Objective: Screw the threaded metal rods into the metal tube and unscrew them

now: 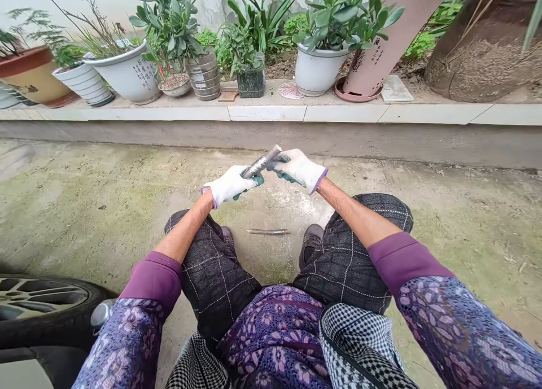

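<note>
My left hand (235, 183), in a white glove with a green-coated palm, is closed around the lower end of a grey rod (261, 162). Silvery ridges, like wound wire or thread, cover its middle, and its pale upper end tilts up to the right. Beside that end is my right hand (297, 169), gloved the same way, with fingers bent and pressed together. Whether it pinches something small or only touches the rod is hidden. On the concrete between my shoes lies a thin rod (269, 231), partly shiny and ridged.
A low tiled ledge (266, 113) runs across the front, carrying several potted plants, among them a white pot (319, 70) and a large brown pot (483, 50). A vehicle wheel (42, 301) stands close at my left. My knees flank the concrete floor (105, 197).
</note>
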Available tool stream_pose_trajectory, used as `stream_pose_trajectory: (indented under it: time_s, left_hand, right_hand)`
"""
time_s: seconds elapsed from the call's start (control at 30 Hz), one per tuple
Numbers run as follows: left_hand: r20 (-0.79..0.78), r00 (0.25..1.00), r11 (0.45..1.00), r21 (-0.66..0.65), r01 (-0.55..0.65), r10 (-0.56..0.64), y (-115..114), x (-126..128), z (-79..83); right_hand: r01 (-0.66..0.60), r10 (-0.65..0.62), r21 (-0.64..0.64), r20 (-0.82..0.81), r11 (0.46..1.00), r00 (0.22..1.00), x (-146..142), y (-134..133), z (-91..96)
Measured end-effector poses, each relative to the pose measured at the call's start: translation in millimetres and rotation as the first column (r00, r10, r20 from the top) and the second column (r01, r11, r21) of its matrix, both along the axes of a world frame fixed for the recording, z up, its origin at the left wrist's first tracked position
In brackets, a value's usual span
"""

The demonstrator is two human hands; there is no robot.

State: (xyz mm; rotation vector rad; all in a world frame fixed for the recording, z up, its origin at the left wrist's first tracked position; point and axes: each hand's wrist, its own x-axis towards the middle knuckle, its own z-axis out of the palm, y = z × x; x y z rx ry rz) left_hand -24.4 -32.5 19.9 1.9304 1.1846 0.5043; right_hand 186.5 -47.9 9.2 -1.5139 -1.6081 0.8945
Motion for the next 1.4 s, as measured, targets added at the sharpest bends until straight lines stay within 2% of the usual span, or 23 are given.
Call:
stream_pose_trajectory:
  time_s: [0.1,0.17,0.23,0.3,0.37,0.43,0.53,0.6,0.73,0.8,0.87,0.93,1.0,1.07,1.13,1.2,1.27,1.33,1.4]
  left_hand:
    - [-0.032,0.998,0.996,0.064,-0.054,0.056,10,-1,3.3]
    - [-0.173,0.981,0.983,0.178,-0.052,0.084,23,-1,2.3]
    - [-0.384,0.914,0.947,0.321,-0.003,0.133,35,-2,-1.0]
    - [-0.587,0.791,0.918,0.386,0.090,0.170,42,-3,-6.5]
    - [-0.703,0.698,0.913,0.362,0.187,0.136,42,-2,-13.4]
    - [-0.742,0.668,0.911,0.311,0.271,0.054,36,0,-19.3]
    - [-0.702,0.710,0.910,0.259,0.323,-0.052,23,4,-21.3]
    - [-0.617,0.780,0.920,0.239,0.309,-0.102,16,4,-17.4]
    - [-0.278,0.949,0.965,0.167,0.201,-0.149,5,1,-5.0]
    - [-0.126,0.987,0.987,0.106,0.117,-0.104,1,0,0.3]
    - [-0.040,0.999,0.998,0.058,0.032,-0.030,1,-1,3.9]
    - [-0.020,0.998,0.997,0.050,-0.050,0.051,5,-1,5.6]
    - [-0.089,0.989,0.987,0.118,-0.110,0.121,13,-1,5.1]
    - [-0.261,0.951,0.961,0.259,-0.096,0.165,22,-1,2.7]
    - [-0.491,0.850,0.925,0.379,0.012,0.191,30,-2,-1.4]
    - [-0.693,0.699,0.910,0.386,0.151,0.178,34,-2,-6.8]
    - [-0.798,0.592,0.908,0.324,0.266,0.111,33,-1,-12.6]
    - [-0.818,0.575,0.903,0.259,0.342,0.017,29,2,-17.0]
    - [-0.765,0.638,0.904,0.213,0.370,-0.081,23,4,-18.5]
  right_hand:
    - [-0.082,0.066,0.130,0.124,0.988,0.990,-11,-6,1.2]
    - [-0.134,0.096,0.140,0.251,0.981,0.963,-17,-10,2.1]
    - [-0.201,0.165,0.080,0.328,0.976,0.930,-22,-15,3.1]
    - [-0.257,0.227,0.038,0.355,0.966,0.907,-23,-18,4.0]
    - [-0.268,0.222,0.065,0.393,0.961,0.892,-19,-17,4.6]
    - [-0.228,0.152,0.136,0.422,0.964,0.894,-11,-11,5.0]
    - [-0.143,0.064,0.198,0.359,0.970,0.931,2,0,5.0]
    - [-0.096,0.054,0.156,0.255,0.983,0.965,7,4,4.7]
    - [-0.031,0.031,0.012,0.007,0.999,0.999,5,2,2.6]
    - [-0.035,0.034,-0.025,-0.037,0.999,0.999,0,-3,0.7]
    - [-0.065,0.064,-0.041,-0.011,0.997,0.998,-8,-8,-0.9]
    - [-0.099,0.102,-0.044,0.049,0.994,0.994,-15,-15,-1.4]
    - [-0.142,0.147,-0.052,0.112,0.989,0.983,-22,-23,-0.2]
    - [-0.197,0.204,-0.054,0.173,0.979,0.964,-26,-30,2.4]
    - [-0.252,0.251,-0.023,0.210,0.967,0.945,-25,-34,5.7]
    - [-0.252,0.235,0.050,0.226,0.966,0.945,-18,-33,8.5]
    - [-0.188,0.156,0.133,0.223,0.973,0.962,-8,-26,9.9]
    - [-0.101,0.064,0.194,0.192,0.976,0.979,2,-15,9.0]
    - [-0.029,0.001,0.206,0.133,0.978,0.991,10,-5,6.1]
